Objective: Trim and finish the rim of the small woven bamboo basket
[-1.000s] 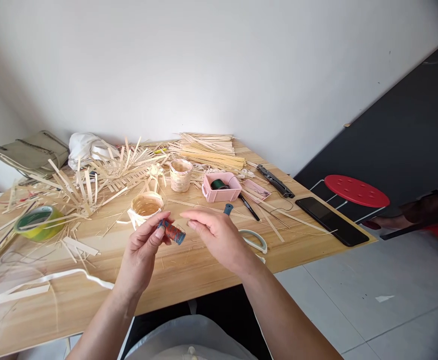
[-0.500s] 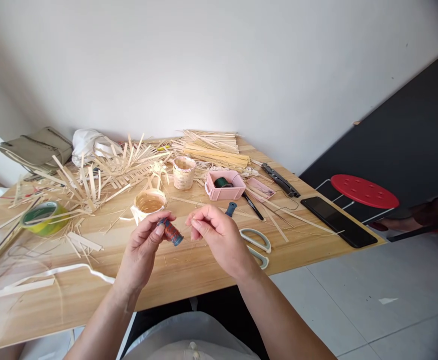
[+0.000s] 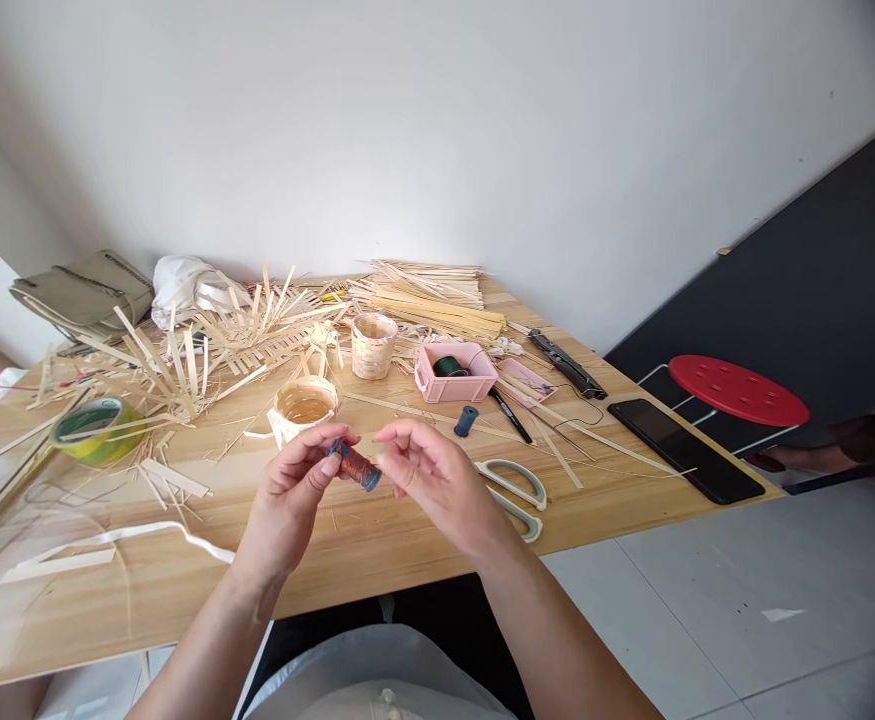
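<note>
Between thumb and fingers, my left hand [image 3: 291, 495] grips a blue spool of reddish thread [image 3: 355, 465], tilted down to the right. Close by its lower end, my right hand [image 3: 441, 485] is closed in a pinch; what lies in the pinch is too fine to make out. Behind my left hand stands a small woven basket [image 3: 306, 402], with a second woven basket [image 3: 374, 347] farther back. A blue spool [image 3: 465, 421] is upright on the table beyond my right hand. Scissors [image 3: 516, 490] with pale handles lie beside my right wrist, their blades hidden.
A pink box [image 3: 455, 384] holds a dark green thread spool. Near it lie a black pen [image 3: 510, 414], a utility knife [image 3: 566, 364] and a phone [image 3: 684, 450]. Loose wood strips [image 3: 182, 365] and a green tape roll [image 3: 97, 448] cover the left. A red stool [image 3: 738, 390] stands right.
My right hand has come nearer to the spool's lower end, still pinching. The spool in my left hand has shifted slightly right. The upright blue spool is now fully visible.
</note>
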The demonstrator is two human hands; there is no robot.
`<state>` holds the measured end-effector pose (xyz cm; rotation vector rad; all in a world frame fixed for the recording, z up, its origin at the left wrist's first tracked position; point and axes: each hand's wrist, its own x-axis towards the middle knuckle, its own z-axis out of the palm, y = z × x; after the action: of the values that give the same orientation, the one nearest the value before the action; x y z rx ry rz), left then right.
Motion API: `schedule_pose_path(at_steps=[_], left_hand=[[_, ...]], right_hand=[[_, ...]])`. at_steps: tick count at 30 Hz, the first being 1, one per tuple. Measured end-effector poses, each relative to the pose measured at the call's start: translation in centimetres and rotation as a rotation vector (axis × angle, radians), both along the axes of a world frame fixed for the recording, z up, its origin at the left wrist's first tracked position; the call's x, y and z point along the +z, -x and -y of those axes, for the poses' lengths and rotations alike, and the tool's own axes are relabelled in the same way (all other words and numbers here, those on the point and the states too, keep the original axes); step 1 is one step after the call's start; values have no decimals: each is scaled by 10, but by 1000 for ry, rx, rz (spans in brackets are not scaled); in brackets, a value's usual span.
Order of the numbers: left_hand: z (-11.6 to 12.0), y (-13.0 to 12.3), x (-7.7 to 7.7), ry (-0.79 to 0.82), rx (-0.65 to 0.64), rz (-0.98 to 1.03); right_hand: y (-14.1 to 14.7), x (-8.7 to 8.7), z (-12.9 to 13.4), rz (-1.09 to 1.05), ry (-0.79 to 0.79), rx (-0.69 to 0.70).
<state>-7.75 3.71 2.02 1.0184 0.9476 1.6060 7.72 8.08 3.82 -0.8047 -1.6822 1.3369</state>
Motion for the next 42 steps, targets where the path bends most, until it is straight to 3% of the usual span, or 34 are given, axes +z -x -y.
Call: schedule_pose_path(at_steps=[4, 9, 12, 18, 22, 26, 29, 31, 33, 37, 42], left_hand=[[2, 2, -3, -22, 9, -129], [1, 2, -1, -30, 54, -163], [-2, 2, -1, -23, 152, -212], [-9, -7, 1, -67, 219, -254], [-12, -10, 2, -69, 264, -267], [-11, -12, 2, -67, 214, -158], [-10, -14, 3, -36, 141, -35], [-10, -13, 4, -15, 109, 30], [-10, -9, 5, -16, 113, 85], [-9, -1, 5, -14, 197, 106], [-7, -4, 3, 105, 52, -10]], right_hand=[[0, 7, 8, 266, -297, -86], [1, 8, 10, 359, -560, -268], [0, 5, 9, 373, -682, -323], [4, -2, 10, 430, -908, -408], [6, -3, 9, 365, -813, -432], [7, -3, 5, 235, -439, -421], [8, -4, 2, 130, -144, -338], [8, -6, 1, 86, -49, -294], [7, -6, 1, 97, -121, -321], [4, -6, 3, 160, -463, -402], [6, -5, 5, 207, -633, -384]])
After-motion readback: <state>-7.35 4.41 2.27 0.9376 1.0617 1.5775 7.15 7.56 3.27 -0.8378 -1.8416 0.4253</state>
